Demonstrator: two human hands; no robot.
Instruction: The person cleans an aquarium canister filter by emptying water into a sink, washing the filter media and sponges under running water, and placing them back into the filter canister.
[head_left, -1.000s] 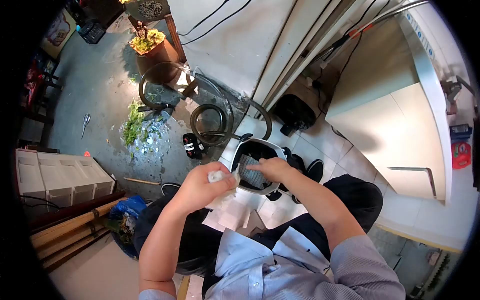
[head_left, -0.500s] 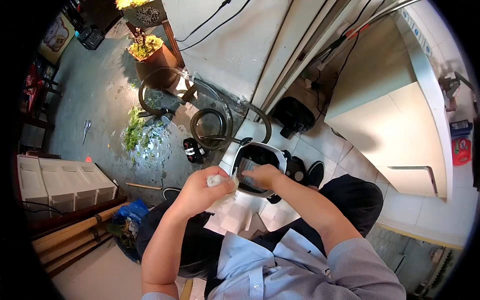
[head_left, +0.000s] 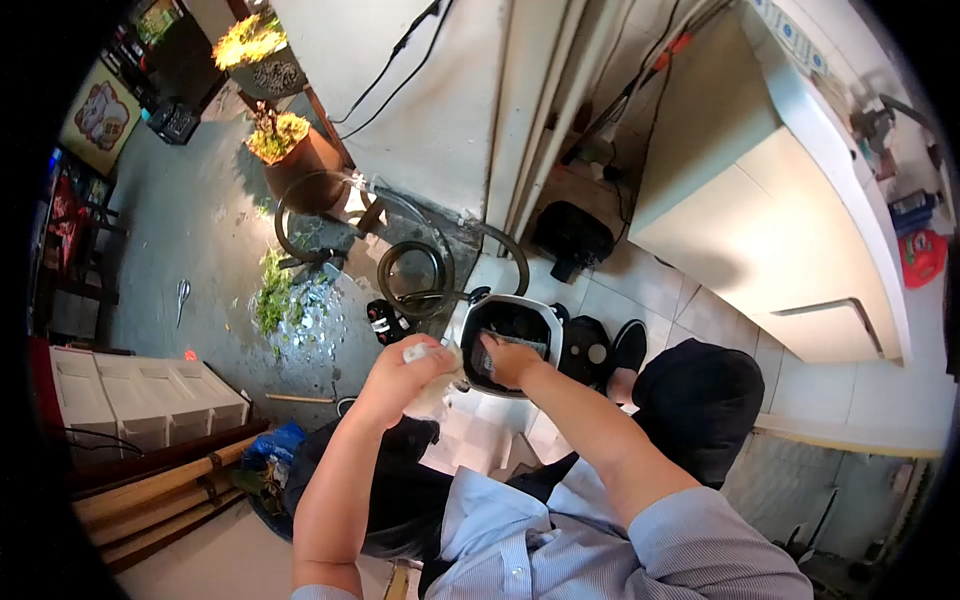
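Observation:
My left hand (head_left: 400, 382) is closed around a crumpled whitish cloth (head_left: 432, 398), just left of a dark tub with a pale rim (head_left: 547, 310). The tub stands on the tiles between my legs. Inside it, my right hand (head_left: 515, 362) is closed at a grey ribbed piece (head_left: 486, 360), with the fingertips partly hidden. Dark parts lie deeper in the tub, too shaded to name.
A dark coiled hose (head_left: 410, 268) lies beyond the tub, near a black device (head_left: 572, 238). Black-and-red bottles (head_left: 385, 322) stand left of the tub. Wet greens (head_left: 272, 295) and scissors (head_left: 182, 298) lie on the grey floor. A white cabinet (head_left: 760, 230) rises at right.
My right hand has moved slightly left and lower into the tub, with the grey ribbed piece. My left hand keeps the cloth. The view has shifted a little.

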